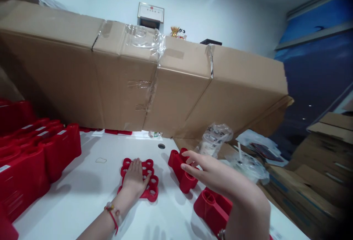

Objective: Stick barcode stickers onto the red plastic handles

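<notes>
- Far left, about 10 o'clock from the holed plate: red stack (59,155), with small white labels (62,132) on top. Print's too tiny for me to read.
- Middle of the surface (91,196): the red holed plate (152,195), lying flat. Left hand (135,179) is palm-down on it, fingers straight, thumb out, not gripping. I'd bet light, stiff plastic, kinda slick; pinch the outer rings on opposite edges.
- Way up at 12 o'clock: framed certificate (150,12) on the wall, red emblem, text unreadable.
- At 3 o'clock: red block (182,175), right hand (204,166) at its top, thumb and fingers loosely curved. Can't tell if it's actually holding. Probably rigid too, so grab the side walls.
- 2 o'clock: clear plastic bag (220,133), dark lettering, illegible.
- 4 o'clock: second red block (211,210), partly behind the forearm.
</notes>
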A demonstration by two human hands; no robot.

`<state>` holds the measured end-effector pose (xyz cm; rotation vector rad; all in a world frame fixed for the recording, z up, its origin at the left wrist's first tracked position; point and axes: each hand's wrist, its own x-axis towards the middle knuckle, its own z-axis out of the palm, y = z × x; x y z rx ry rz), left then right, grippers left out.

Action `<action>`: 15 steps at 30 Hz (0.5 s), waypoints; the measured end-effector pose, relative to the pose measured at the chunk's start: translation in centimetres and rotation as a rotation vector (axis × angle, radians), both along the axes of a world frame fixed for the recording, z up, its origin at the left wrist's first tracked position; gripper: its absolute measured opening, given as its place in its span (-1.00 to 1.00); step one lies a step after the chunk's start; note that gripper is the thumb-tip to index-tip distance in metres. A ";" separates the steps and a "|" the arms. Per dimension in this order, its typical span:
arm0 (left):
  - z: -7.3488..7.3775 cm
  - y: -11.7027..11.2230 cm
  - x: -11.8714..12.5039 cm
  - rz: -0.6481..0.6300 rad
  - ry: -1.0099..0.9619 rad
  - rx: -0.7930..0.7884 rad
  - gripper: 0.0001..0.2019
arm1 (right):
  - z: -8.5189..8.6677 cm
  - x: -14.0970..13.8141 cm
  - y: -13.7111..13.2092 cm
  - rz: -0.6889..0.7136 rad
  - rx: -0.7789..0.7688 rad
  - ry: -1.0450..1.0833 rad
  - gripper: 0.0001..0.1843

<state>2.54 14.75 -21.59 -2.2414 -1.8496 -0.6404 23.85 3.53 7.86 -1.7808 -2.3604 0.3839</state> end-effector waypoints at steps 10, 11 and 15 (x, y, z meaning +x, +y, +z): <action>-0.4 -0.2 -0.4 -0.038 -0.020 -0.062 -0.51 | 0.3 1.1 -3.1 -0.005 0.240 0.149 -0.69; -0.6 -0.1 -0.5 -0.050 -0.016 -0.073 -0.51 | 0.4 1.8 -3.8 -0.025 0.318 0.174 -0.70; -1.2 0.4 -1.2 -0.115 -0.028 -0.091 -0.48 | -1.5 7.8 -5.8 -0.240 0.443 0.087 -0.64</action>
